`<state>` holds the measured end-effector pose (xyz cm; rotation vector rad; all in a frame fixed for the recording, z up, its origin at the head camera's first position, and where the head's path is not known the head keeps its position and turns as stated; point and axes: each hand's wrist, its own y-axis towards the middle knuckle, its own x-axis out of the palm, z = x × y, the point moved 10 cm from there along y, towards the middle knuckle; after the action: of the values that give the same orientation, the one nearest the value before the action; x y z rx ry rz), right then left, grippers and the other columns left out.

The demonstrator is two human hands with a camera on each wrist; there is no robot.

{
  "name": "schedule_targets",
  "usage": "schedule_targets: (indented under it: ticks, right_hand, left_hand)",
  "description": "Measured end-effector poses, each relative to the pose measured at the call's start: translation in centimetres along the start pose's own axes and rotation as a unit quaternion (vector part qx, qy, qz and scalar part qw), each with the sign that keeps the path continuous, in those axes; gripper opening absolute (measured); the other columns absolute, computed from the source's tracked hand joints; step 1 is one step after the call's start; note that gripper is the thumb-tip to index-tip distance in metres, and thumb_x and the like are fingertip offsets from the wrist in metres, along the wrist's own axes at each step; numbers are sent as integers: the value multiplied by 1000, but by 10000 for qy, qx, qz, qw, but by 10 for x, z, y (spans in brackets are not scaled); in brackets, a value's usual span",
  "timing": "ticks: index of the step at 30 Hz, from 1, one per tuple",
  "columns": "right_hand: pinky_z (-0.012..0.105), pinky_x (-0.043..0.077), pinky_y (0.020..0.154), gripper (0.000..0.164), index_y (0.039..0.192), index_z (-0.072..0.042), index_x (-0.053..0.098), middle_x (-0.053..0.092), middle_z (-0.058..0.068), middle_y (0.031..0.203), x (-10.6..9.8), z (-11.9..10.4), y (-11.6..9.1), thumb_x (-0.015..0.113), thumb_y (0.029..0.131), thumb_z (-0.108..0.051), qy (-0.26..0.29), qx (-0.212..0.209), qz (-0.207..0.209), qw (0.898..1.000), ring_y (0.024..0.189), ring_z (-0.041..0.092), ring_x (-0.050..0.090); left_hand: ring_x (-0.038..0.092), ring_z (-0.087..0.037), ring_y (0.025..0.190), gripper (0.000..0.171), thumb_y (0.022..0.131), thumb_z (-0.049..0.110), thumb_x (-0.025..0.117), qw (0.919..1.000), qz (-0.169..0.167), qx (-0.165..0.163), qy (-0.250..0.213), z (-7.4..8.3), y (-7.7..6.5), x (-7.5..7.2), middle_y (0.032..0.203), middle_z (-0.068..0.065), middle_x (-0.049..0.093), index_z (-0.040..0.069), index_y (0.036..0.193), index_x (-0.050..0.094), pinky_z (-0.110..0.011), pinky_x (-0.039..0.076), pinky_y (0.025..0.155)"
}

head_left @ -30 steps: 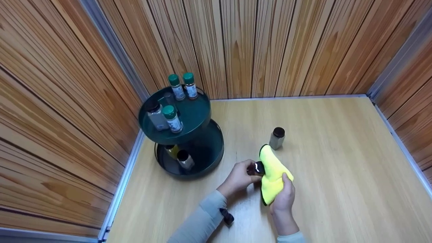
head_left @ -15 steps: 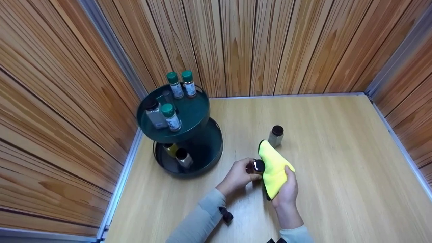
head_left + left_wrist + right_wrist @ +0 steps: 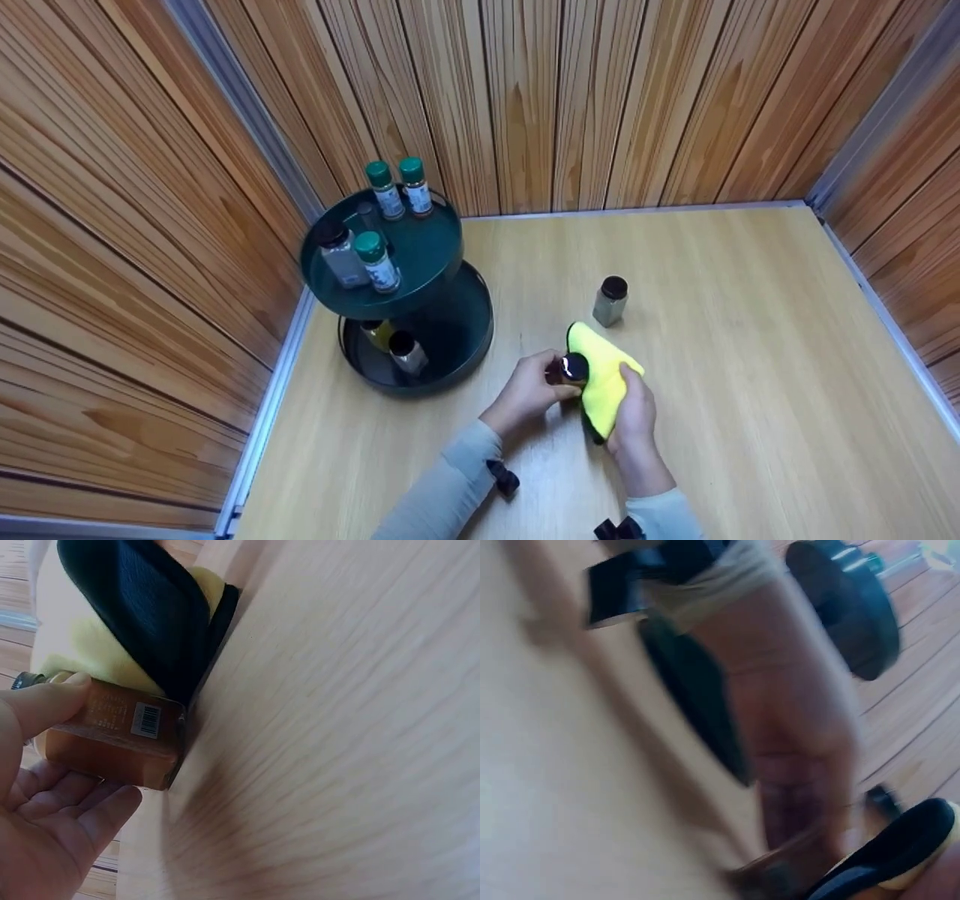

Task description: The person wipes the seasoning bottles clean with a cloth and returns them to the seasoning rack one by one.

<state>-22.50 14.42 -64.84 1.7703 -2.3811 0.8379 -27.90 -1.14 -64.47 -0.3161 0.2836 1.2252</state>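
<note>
Facing 12 o'clock in the head view, the surface (image 3: 757, 360) is a pale, wood-grained panel with a smooth finish. Vertical plank cladding with dark grain lines forms the back wall (image 3: 592, 97) at 12 o'clock; matching cladding forms the left wall (image 3: 127, 225) toward 10 o'clock and the right wall (image 3: 911, 180) toward 2 o'clock. Grey strips (image 3: 262, 420) line the joint between walls and surface.

The amber bottle (image 3: 124, 757) is square-edged, transparent and glossy, with a dark cap and a barcode label. It is pinched between the thumb and fingers of the left grip (image 3: 527, 395), base toward the surface; contact with the surface cannot be confirmed. At its 3 o'clock side, the right grip (image 3: 634, 412) pinches the folded cloth (image 3: 606, 382), thumb uppermost. The cloth has a plush yellow face, a black edge and a dark reverse, and lies against the bottle.

At 1 o'clock from the amber bottle, a faceted clear jar (image 3: 609, 306) with a ridged dark cap stands upright. At 10 o'clock is the round, dark green two-tier stand (image 3: 431, 255). Its upper tier carries three green-capped bottles (image 3: 383, 276) and one dark-capped bottle (image 3: 345, 262); its lower tier carries a clear dark-capped jar (image 3: 410, 358) and a partly hidden yellow one (image 3: 381, 336).
</note>
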Motion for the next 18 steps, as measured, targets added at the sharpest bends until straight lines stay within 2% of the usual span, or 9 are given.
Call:
schedule_targets:
  ticks: [4, 8, 14, 18]
  right_hand:
    - [30, 55, 84, 45, 134, -3, 50, 67, 1, 111, 12, -22, -8, 37, 109, -39, 329, -463, -397, 9976, 99, 14, 64]
    - [30, 56, 85, 45, 133, -1, 50, 66, 2, 110, 12, -14, -10, 35, 110, -37, 428, -654, -386, 9962, 98, 14, 64]
    - [28, 56, 83, 47, 135, -5, 49, 68, -5, 104, -6, 26, 3, 40, 109, -43, 6, -75, 92, 9999, 94, 10, 66]
    - [29, 55, 87, 49, 138, -5, 46, 68, -4, 108, -7, 28, 5, 41, 108, -44, -10, 199, -2, 9998, 98, 10, 66]
  left_hand:
    - [64, -5, 96, 40, 81, 17, 87, 9998, 53, 174, -14, 4, 2, -1, 107, 3, 70, 10, 116, 68, -24, 54, 88]
    - [63, -6, 94, 40, 83, 15, 85, 9999, 16, 143, -23, 4, 1, 1, 106, 3, 69, 9, 118, 68, -24, 54, 87]
    - [62, -7, 93, 40, 83, 17, 86, 9999, 35, -106, -24, 0, 1, -1, 102, 8, 67, 10, 118, 68, -24, 54, 87]
    - [62, -7, 92, 42, 82, 18, 87, 10000, 58, -31, 38, 2, 1, -1, 100, 9, 67, 7, 118, 68, -24, 54, 86]
